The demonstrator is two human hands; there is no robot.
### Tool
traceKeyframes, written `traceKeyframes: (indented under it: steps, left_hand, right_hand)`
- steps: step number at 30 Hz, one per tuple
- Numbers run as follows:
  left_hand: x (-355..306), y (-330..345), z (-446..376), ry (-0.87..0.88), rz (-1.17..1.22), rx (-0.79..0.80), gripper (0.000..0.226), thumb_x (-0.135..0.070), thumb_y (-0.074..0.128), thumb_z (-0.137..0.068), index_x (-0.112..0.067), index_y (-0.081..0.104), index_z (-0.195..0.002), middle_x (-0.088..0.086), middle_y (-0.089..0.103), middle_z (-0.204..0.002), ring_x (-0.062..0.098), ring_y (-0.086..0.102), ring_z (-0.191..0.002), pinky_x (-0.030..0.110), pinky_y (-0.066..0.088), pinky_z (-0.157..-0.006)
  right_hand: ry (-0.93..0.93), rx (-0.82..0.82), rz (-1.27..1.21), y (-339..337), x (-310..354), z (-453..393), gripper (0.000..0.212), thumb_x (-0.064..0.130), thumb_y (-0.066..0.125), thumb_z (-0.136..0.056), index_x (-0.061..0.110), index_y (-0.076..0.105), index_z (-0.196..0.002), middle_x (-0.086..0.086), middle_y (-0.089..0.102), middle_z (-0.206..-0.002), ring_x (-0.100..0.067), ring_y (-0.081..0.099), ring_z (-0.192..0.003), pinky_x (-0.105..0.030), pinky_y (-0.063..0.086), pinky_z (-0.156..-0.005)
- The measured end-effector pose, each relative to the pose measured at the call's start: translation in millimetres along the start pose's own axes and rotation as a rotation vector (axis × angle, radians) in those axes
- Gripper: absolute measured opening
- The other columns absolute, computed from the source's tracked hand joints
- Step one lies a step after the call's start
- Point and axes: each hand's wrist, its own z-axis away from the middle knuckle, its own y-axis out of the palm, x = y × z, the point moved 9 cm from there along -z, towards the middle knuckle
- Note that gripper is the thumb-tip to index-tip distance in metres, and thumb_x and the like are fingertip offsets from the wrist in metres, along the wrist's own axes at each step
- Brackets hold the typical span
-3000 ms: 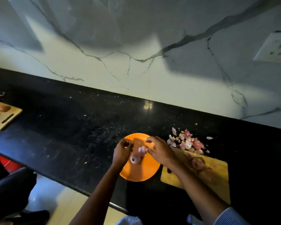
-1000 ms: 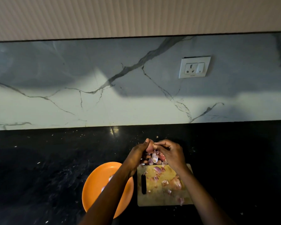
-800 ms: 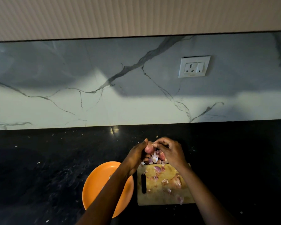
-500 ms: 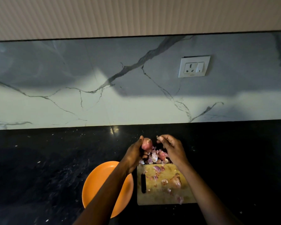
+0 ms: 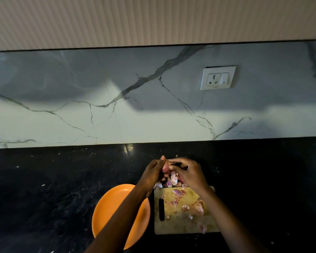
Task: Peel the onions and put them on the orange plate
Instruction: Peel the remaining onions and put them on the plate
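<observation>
Head view, lower centre of the frame. The left hand (image 5: pixel 153 172) grips a small pinkish onion (image 5: pixel 166 168) between its thumb and curled fingers, raised above the far edge of the work area. The right hand (image 5: pixel 187 173) meets it from the right, fingertips pinching at the onion's top, probably on a strip of skin; the skin itself is too small to make out. Holding the bulb over the loose heap of pink-and-white onion peelings (image 5: pixel 171 180) lets any stripped skin fall onto that heap, not onto the plate.

The heap lies on the black speckled stone counter (image 5: pixel 53 189), touching the far edge of the rectangular pale wooden cutting board (image 5: pixel 173 227). On the board rest scattered peel scraps and at least one more onion (image 5: pixel 197 208), apparently unpeeled.

The round orange plate (image 5: pixel 106 207) sits just beside the board's left edge, partly covered by the left forearm; what it holds cannot be told here. Its nearness keeps the transfer short: a small leftward and downward move of the left hand should suffice.

Open counter extends well to the left and right. Beyond the hands stands the white veined marble backsplash (image 5: pixel 117 125), near enough to limit forward reach.
</observation>
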Motion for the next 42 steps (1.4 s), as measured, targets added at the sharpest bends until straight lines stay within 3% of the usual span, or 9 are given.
traceKeyframes:
  steps: [5,9,13,19,24,27,30,34,42]
  left_hand:
    - [1.8,7.5,-1.0,0.013,0.051,0.037,0.066,-0.059,0.051,-0.097,0.005,0.058,-0.114,0.011,0.062,-0.09,0.013,0.056,-0.071,0.029,0.047,-0.065]
    - [-1.0,7.0,-0.3,0.066,0.034,-0.028,0.044,-0.049,0.052,-0.099,-0.006,0.059,-0.104,0.008,0.064,-0.095,0.017,0.063,-0.081,0.032,0.052,-0.074]
    - [-11.3,0.6,0.1,0.19,-0.11,-0.084,0.024,-0.033,0.054,-0.102,-0.015,0.059,-0.116,0.007,0.066,-0.113,0.019,0.068,-0.106,0.036,0.057,-0.091]
    - [-16.2,-2.0,5.0,0.261,-0.108,-0.054,0.034,-0.033,0.06,-0.097,-0.015,0.057,-0.125,-0.001,0.066,-0.114,0.016,0.066,-0.109,0.032,0.057,-0.09]
    - [2.0,-17.5,-4.8,0.148,-0.028,-0.063,0.044,-0.048,0.057,-0.099,-0.004,0.055,-0.103,0.004,0.06,-0.095,0.018,0.058,-0.092,0.032,0.046,-0.079]
    - [-3.0,-9.3,-2.6,0.111,0.017,-0.015,0.037,-0.038,0.055,-0.102,-0.001,0.057,-0.101,0.01,0.061,-0.092,0.022,0.059,-0.09,0.036,0.048,-0.08]
    - [-4.0,-2.2,2.5,0.084,0.129,-0.015,0.038,-0.033,0.059,-0.095,-0.005,0.059,-0.121,0.013,0.068,-0.098,0.024,0.062,-0.092,0.041,0.049,-0.083]
    - [0.5,-1.5,3.0,0.062,0.131,-0.01,0.034,-0.032,0.06,-0.094,-0.013,0.061,-0.122,0.014,0.069,-0.113,0.028,0.065,-0.1,0.042,0.05,-0.088]
    - [1.9,-4.6,1.0,0.065,0.105,-0.017,0.044,-0.041,0.061,-0.093,-0.015,0.061,-0.128,0.009,0.07,-0.112,0.027,0.067,-0.105,0.04,0.052,-0.09]
  right_hand:
    - [0.038,-0.083,0.003,-6.8,-6.2,1.6,0.009,0.014,0.074,-0.09,0.021,0.076,-0.095,0.01,0.075,-0.091,-0.003,0.069,-0.09,-0.019,0.054,-0.08]
    - [0.045,-0.16,0.059,-8.5,-0.2,4.0,0.008,0.016,0.069,-0.094,0.023,0.071,-0.092,0.016,0.071,-0.087,0.005,0.066,-0.086,-0.007,0.047,-0.072]
    - [0.147,-0.187,0.063,-5.5,-8.4,2.8,0.007,0.021,0.062,-0.1,0.023,0.068,-0.103,0.015,0.067,-0.092,0.006,0.061,-0.086,-0.003,0.044,-0.069]
    - [0.37,-0.351,-0.251,-18.1,-27.9,6.7,0.015,0.028,0.052,-0.104,0.022,0.066,-0.105,0.006,0.07,-0.099,-0.009,0.063,-0.091,-0.022,0.046,-0.071]
    - [0.199,-0.052,-0.072,-11.4,-19.8,2.5,0.021,0.039,0.065,-0.095,0.03,0.068,-0.115,0.013,0.07,-0.111,-0.002,0.065,-0.103,-0.017,0.049,-0.084]
    - [0.087,0.04,-0.022,3.8,-10.4,4.9,0.036,0.031,0.08,-0.084,0.041,0.068,-0.116,0.028,0.067,-0.112,0.005,0.062,-0.096,-0.011,0.049,-0.081]
    - [0.048,-0.034,-0.093,4.2,-5.2,4.3,0.028,0.018,0.079,-0.085,0.037,0.072,-0.104,0.022,0.072,-0.104,0.001,0.066,-0.091,-0.016,0.051,-0.08]
    - [0.107,-0.079,-0.173,-0.6,-12.5,0.6,0.007,0.013,0.073,-0.091,0.018,0.075,-0.095,0.003,0.076,-0.091,-0.009,0.071,-0.088,-0.023,0.055,-0.079]
    - [0.256,-0.162,-0.047,-18.8,-39.6,-3.0,0.02,0.012,0.066,-0.095,0.028,0.069,-0.107,0.013,0.072,-0.103,0.0,0.066,-0.099,-0.024,0.052,-0.092]
